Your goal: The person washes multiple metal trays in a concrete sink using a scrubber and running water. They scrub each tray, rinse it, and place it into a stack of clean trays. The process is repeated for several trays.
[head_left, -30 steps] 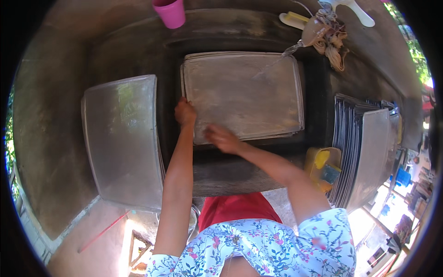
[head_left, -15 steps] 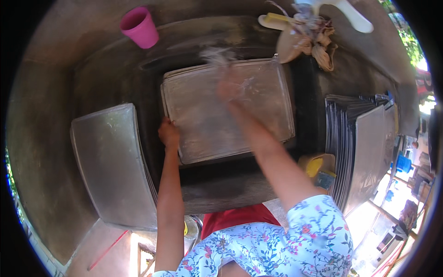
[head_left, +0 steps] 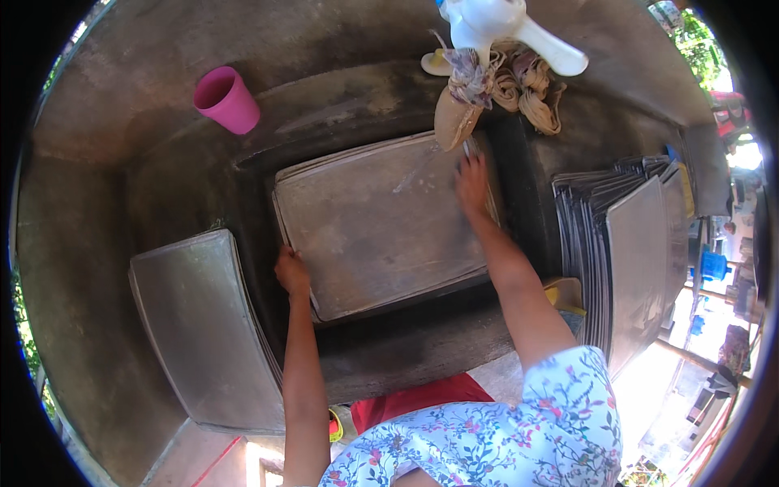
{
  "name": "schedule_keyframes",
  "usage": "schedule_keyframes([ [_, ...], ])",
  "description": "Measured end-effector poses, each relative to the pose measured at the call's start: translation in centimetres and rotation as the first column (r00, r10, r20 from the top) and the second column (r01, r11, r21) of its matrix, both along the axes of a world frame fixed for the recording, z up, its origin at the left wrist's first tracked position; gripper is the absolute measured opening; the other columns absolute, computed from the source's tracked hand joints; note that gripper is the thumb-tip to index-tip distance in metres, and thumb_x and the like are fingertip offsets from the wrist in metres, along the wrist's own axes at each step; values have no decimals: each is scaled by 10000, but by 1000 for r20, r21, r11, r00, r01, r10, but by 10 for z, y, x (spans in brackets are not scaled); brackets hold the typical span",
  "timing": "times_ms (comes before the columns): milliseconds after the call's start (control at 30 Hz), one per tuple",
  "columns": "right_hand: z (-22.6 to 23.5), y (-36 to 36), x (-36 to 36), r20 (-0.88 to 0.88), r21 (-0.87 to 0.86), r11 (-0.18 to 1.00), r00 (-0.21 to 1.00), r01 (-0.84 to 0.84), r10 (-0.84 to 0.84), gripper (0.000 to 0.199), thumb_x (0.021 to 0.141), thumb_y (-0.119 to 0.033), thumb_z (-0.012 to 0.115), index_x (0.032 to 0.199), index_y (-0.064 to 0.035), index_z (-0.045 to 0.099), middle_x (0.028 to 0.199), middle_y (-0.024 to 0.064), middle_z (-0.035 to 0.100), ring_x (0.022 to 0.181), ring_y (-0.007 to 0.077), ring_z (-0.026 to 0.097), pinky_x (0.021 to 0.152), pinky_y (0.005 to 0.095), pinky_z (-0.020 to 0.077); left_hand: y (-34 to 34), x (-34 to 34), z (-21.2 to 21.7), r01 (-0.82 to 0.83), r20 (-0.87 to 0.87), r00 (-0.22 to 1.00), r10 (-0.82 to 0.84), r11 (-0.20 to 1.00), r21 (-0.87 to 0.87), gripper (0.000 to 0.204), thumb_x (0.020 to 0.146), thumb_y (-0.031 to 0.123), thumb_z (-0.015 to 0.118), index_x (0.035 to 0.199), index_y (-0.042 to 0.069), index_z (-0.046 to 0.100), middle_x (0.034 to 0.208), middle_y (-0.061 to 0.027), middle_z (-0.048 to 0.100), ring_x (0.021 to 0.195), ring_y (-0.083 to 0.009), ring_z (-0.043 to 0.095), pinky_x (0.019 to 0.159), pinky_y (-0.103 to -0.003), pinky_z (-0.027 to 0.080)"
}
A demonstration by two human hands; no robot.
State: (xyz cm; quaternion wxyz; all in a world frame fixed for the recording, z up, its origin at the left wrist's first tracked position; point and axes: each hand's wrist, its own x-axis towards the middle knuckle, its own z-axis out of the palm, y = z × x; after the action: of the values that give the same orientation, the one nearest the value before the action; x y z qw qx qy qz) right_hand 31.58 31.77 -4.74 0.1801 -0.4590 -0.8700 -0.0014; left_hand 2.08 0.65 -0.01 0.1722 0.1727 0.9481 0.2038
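Note:
A large grey metal tray [head_left: 381, 227] lies flat in a dark concrete sink basin. My left hand [head_left: 290, 272] grips the tray's near left edge. My right hand [head_left: 472, 185] rests flat with spread fingers on the tray's far right corner, just below a tap wrapped in cloth [head_left: 458, 109]. A thin stream of water falls from the tap onto the tray.
Another metal tray [head_left: 199, 333] lies on the concrete ledge at left. A stack of several trays [head_left: 625, 260] leans at the right. A pink plastic cup [head_left: 227, 99] stands at the far left of the basin rim. A yellow sponge-like object [head_left: 565, 294] sits by the stack.
My right hand moved from the tray's near middle up to its far right corner by the tap. My left hand stayed on the left edge. The view shifted.

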Motion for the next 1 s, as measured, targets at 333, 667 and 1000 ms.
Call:
schedule_keyframes([
  [333,10,-239,-219,-284,-102,882,863,-459,417,369,802,-120,494,1154,-12,524,1178,157,497,1160,355,435,1005,438,350,-15,-25,-35,27,33,999,-28,999,43,187,739,182,704,781,31,602,802,-187,637,803,-378,619,711,-435,476],
  [667,44,-167,42,79,-10,832,830,554,-552,441,875,-164,469,1276,14,424,1344,224,380,1260,423,321,1050,498,268,-10,-13,-26,-8,51,999,10,999,-54,253,737,246,729,813,26,629,833,-155,652,813,-341,632,731,-428,492],
  [1000,14,-177,36,218,-116,909,903,400,-369,516,861,-172,482,1336,-1,371,1402,218,315,1310,446,228,1080,512,205,-3,-12,-18,176,17,984,-177,955,-240,238,802,232,671,905,20,640,960,-192,640,920,-370,616,761,-443,505],
])
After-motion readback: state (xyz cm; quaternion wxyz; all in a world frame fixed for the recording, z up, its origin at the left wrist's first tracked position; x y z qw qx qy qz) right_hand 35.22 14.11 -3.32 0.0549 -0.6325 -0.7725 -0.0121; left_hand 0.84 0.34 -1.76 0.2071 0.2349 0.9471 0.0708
